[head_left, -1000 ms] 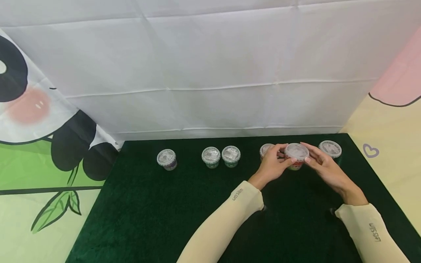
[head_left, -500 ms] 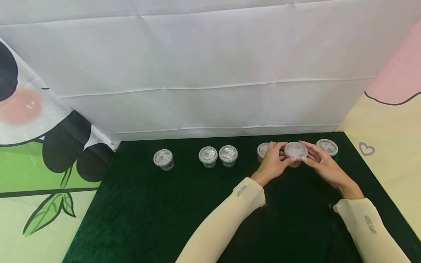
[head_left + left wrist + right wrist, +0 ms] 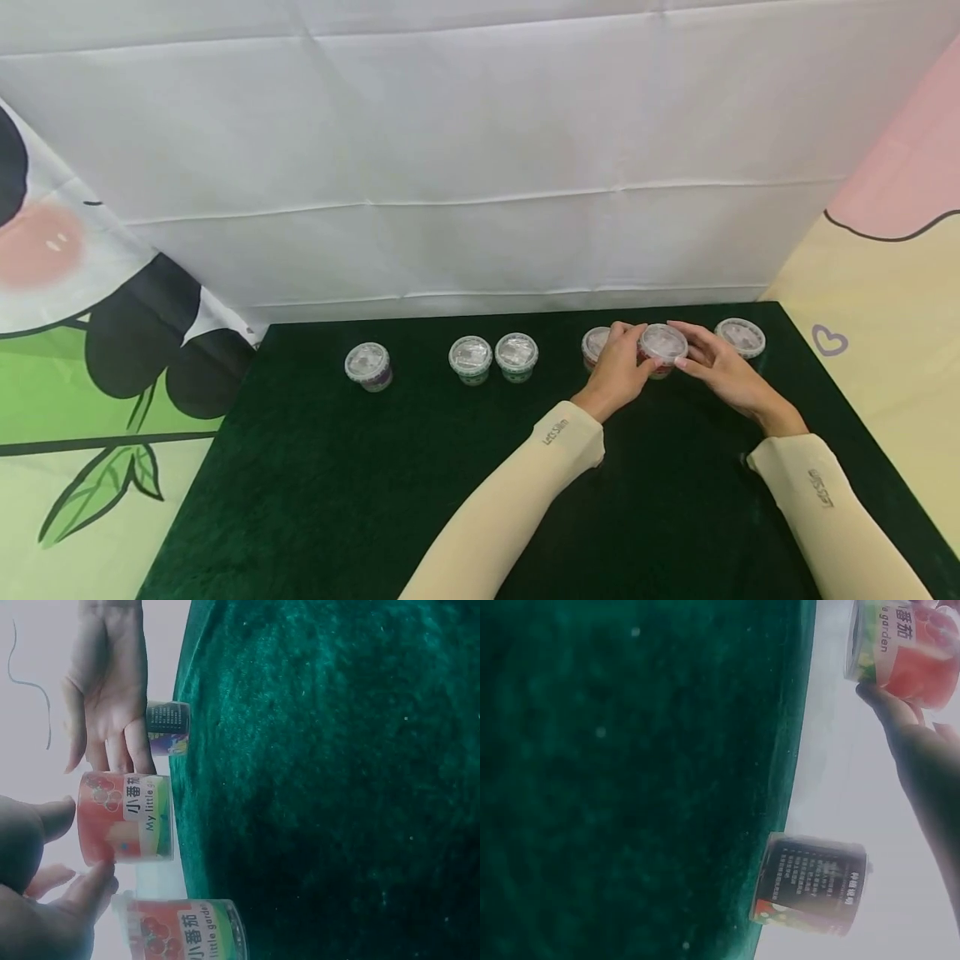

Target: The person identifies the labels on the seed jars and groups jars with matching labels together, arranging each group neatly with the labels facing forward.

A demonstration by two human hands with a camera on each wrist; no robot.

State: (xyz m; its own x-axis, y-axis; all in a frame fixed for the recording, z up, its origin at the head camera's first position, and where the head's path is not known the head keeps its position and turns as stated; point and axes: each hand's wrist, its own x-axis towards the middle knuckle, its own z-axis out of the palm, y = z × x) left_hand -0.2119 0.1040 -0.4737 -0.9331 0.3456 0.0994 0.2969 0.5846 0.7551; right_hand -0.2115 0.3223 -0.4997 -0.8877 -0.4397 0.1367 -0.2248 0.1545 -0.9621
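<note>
Between the two hands stands a lidded plastic cup (image 3: 663,343) with a red tomato label reading "My little garden". My left hand (image 3: 617,367) pinches it from the left, its thumb at the front. With straight fingers, my right hand (image 3: 723,371) touches the cup's right side. The left wrist view shows the red label of the cup (image 3: 124,817) clearly; whether its base meets the table cannot be told. A second tomato cup (image 3: 187,930) stands beside my left hand, partly hidden by it in the head view. Right of my right hand is a cup (image 3: 810,885) with a dark label.
Farther left along the table's back stand a pair of green-labelled cups (image 3: 470,357) (image 3: 517,354) and a purple-labelled cup (image 3: 367,364). Dark green velvety cloth covers the table (image 3: 337,500). A white sheet (image 3: 480,167) rises behind, with printed cloths at both sides.
The held cup, with both hands, has shifted slightly left and its lid looks smaller. The whole head view has also drifted a little. Both hands stay at the cup.
</note>
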